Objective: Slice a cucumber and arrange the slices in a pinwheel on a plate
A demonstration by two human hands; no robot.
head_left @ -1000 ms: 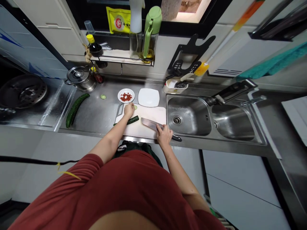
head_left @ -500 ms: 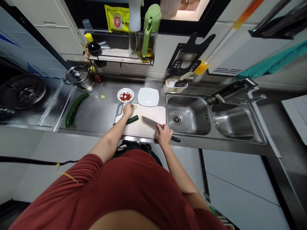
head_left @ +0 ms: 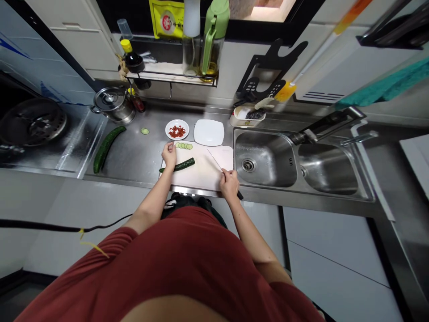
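Note:
My right hand point(head_left: 229, 182) grips the black handle of a kitchen knife point(head_left: 214, 158), its blade seen nearly edge-on above the right part of the white cutting board point(head_left: 208, 176). At the board's upper left is my left hand point(head_left: 169, 154), fingers curled together; whether anything sits between them is hidden. Just right of those fingertips lies a row of overlapping cucumber slices point(head_left: 184, 146). A cut piece of cucumber point(head_left: 184, 164) rests on the board below the slices, its left end partly behind my left wrist.
Behind the board stand a plate of chopped red pieces point(head_left: 177, 130) and a white square plate point(head_left: 209, 133). A whole cucumber point(head_left: 106, 150) and a small cucumber end point(head_left: 145, 131) lie left. Nearby are a steel pot point(head_left: 112, 105) and, right, a double sink point(head_left: 264, 161).
My left hand has moved left, uncovering the spread row of slices. The knife has turned from showing its broad side to edge-on, and my right hand has shifted slightly.

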